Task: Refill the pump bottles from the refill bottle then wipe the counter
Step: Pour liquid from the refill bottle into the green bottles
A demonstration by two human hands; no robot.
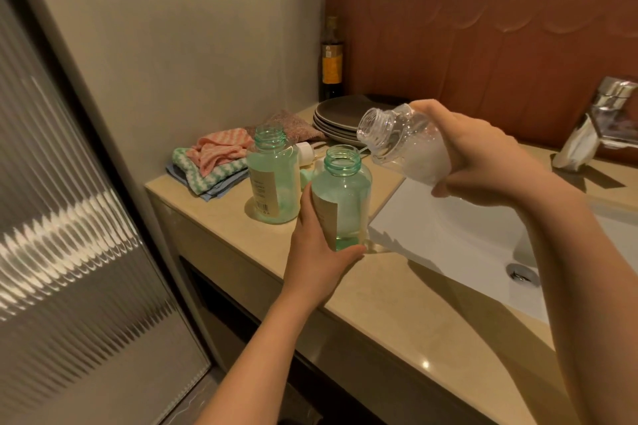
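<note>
Two green-tinted pump bottles stand uncapped on the beige counter (397,307). My left hand (319,252) grips the nearer pump bottle (345,197) low on its side, close to the sink's corner. The other pump bottle (274,179) stands free just behind and to the left. My right hand (480,155) holds the clear refill bottle (400,140) tilted, its open mouth up and to the right of the nearer bottle's neck. White liquid sits in the refill bottle's lower part. A white pump head (305,153) lies on the counter between the bottles.
Folded cloths (210,162) in pink, green and blue lie at the counter's left end. A stack of dark plates (340,117) and a tall dark bottle (332,59) stand at the back. The white sink (459,245) and chrome faucet (600,121) are to the right.
</note>
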